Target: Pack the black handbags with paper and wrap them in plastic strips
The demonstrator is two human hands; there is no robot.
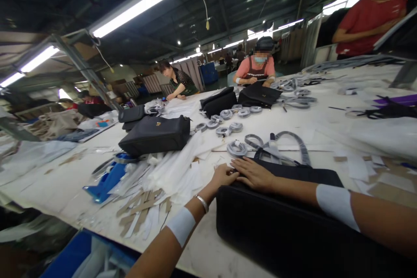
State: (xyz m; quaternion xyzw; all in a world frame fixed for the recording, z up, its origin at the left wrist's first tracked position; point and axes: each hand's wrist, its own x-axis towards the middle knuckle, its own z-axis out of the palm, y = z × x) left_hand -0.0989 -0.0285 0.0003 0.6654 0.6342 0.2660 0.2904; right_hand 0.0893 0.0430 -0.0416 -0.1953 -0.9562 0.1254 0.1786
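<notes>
**A:** Where's the black bag [286, 230]?

**B:** Lower right of the frame, lying flat on the white worktop [65, 182]. Its top edge points away from the person, and both forearms reach over or alongside it.

**A:** And the hands?

**B:** The right hand [256, 173] rests palm down on the top edge, its grip spread and fingers straight, holding nothing. The left hand [224, 177] touches it from the left, fingers curled at the bag's corner. I can't tell whether that grip is pinching the edge or only resting there.

**A:** So what step is this, to your eye?

**B:** I'd say pressing or feeling along the top edge, with one hand steadying the bag and the other working at the corner.

**A:** What would a next move there call for?

**B:** Light, even pressure so the soft bag doesn't slide. It would also take care with the grey strap [298, 141] looped just beyond the fingers, and with the rolled strap coil [236, 148] beside it.

**A:** Anything else close by?

**B:** White paper strips [176, 169] are piled left of the hands, with cardboard strips [143, 206] below them. A grey bag [155, 134] stands at centre left. Other people are at work along the far side, upper middle and upper right.
</notes>
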